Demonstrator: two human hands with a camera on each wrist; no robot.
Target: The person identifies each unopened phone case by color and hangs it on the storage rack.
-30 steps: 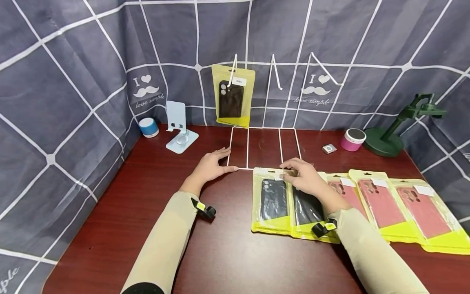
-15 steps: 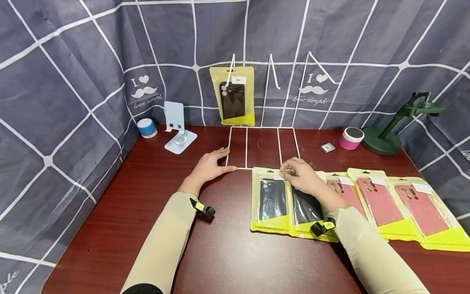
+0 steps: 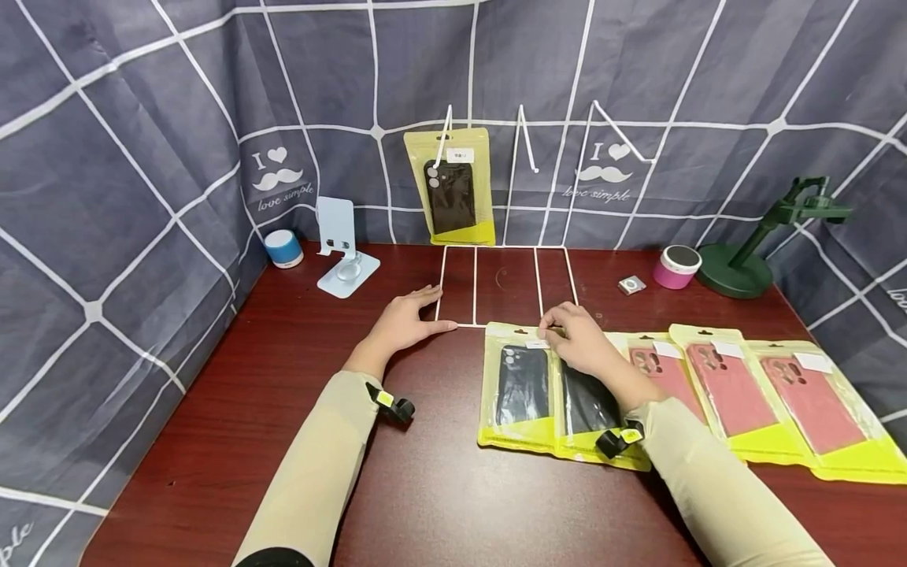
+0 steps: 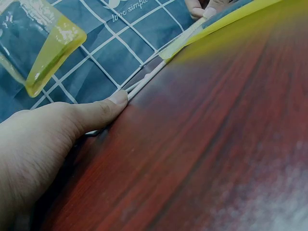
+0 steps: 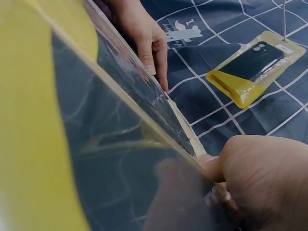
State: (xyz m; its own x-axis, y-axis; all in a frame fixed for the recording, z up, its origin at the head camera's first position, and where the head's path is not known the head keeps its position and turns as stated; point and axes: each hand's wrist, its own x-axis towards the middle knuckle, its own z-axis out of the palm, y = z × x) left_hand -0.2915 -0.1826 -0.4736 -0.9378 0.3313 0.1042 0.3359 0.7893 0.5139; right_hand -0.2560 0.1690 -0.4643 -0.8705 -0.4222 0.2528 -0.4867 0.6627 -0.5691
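Head view: right hand (image 3: 579,340) pinching top edge of black pouch (image 3: 523,390), on table (image 3: 453,496); left hand (image 3: 402,321), spread, thumb on rack (image 3: 475,285). Judged done: hung pouch (image 3: 452,197), beyond the grip. Judged left: held one, second black pouch (image 3: 586,405) beneath, three red pouches (image 3: 733,392) rightward

Over at eight o'clock there's a left hand (image 4: 43,149), its thumb stretched out, the tip against a white wire frame (image 4: 144,83). Up at one o'clock a right hand (image 4: 208,8) pinches a yellow-edged pouch (image 4: 190,39). Another yellow-bottomed bag (image 4: 55,50) sits toward ten, before blue gridded cloth (image 4: 115,60); reddish wood (image 4: 207,144) spreads from three to six.
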